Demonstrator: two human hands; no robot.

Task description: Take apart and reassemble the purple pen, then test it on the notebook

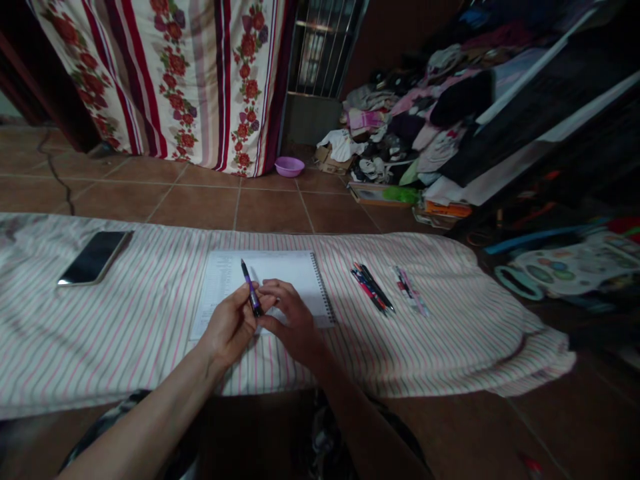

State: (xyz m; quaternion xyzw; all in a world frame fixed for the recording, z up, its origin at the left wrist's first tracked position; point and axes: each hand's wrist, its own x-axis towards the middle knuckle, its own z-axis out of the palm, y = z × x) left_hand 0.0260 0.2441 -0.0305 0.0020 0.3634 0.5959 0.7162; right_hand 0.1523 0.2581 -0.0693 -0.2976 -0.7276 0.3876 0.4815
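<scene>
A purple-and-black pen (251, 288) is held in my left hand (231, 323), its narrow dark tip pointing up and away from me. Beside its lower end is my right hand (296, 327), thumb and fingers curved and apart; whether they touch the pen I cannot make out. Both hands are above the near part of a spiral notebook (295, 270), which lies open at a pale page with printed lines on its left side. To the right of the notebook lies a bunch of pens (373, 290), and beyond them a clear packet (411, 291) with pinkish slim items.
A striped cloth (450, 340) covers the low surface, with a dark-screened phone (95, 259) at the left. Behind are a tiled floor (200, 203), a floral curtain (200, 80), a purple basin (289, 167) and a heap of clothes (400, 120).
</scene>
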